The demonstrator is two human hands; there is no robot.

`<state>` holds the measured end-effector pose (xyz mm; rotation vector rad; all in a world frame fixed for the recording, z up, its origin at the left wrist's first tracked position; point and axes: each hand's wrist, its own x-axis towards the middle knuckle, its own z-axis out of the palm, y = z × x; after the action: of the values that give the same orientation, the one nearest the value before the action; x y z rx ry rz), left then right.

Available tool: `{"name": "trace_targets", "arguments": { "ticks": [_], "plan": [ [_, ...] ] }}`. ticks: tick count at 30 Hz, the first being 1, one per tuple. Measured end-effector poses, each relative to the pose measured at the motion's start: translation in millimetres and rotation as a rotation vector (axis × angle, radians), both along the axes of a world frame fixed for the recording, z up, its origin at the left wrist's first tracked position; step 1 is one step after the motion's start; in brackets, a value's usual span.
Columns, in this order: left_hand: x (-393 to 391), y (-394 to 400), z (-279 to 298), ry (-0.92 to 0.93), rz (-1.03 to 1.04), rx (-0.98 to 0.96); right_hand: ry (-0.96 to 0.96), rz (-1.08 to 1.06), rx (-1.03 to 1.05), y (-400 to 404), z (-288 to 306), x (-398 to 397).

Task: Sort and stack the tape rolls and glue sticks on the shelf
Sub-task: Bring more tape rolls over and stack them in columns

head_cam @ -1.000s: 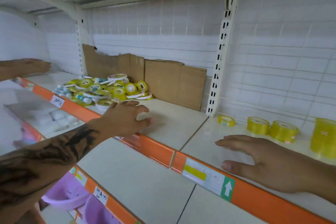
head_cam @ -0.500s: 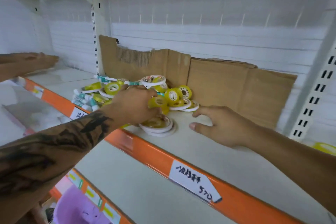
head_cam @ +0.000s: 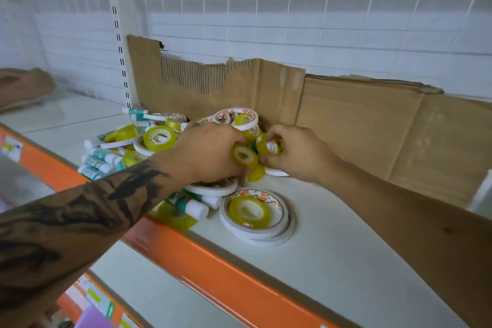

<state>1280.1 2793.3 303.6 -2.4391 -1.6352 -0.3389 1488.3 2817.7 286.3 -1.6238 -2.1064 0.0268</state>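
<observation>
Both hands in the pile on the shelf (head_cam: 332, 242). Left hand (head_cam: 205, 152): fingers curled round a small yellow tape roll (head_cam: 243, 156), roll on edge, hole facing the camera. Right hand (head_cam: 295, 152): fingers pinching a second yellow roll (head_cam: 267, 144), just beside the first, touching or nearly so. Below both sets of fingers, toward the orange shelf edge (head_cam: 213, 269): flat white tape rings with a yellow roll inside (head_cam: 255, 214). Under the left wrist: glue sticks (head_cam: 194, 206), white with teal bands, lying flat. Left of the left fingers: more yellow rolls (head_cam: 159, 138) and glue sticks heaped. Behind the fingers: cardboard sheet (head_cam: 346, 120), upright against the wall.
</observation>
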Motion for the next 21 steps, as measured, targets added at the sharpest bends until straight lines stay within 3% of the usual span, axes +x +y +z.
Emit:
{"name": "trace_targets", "arguments": {
  "ticks": [8,14,21],
  "plan": [
    [-10.5,-7.4,3.8,-0.306,-0.073,-0.015,0.128,-0.009,0.039,-2.3,7.0,5.2],
    [8.6,-13.0,11.0,-0.368,-0.106,0.035,0.091,-0.008,0.066,-33.3,26.9,31.0],
    [87.5,-46.2,15.8,-0.454,-0.229,0.017,-0.004,-0.096,0.038,-126.5,35.2,107.9]
  ]
}}
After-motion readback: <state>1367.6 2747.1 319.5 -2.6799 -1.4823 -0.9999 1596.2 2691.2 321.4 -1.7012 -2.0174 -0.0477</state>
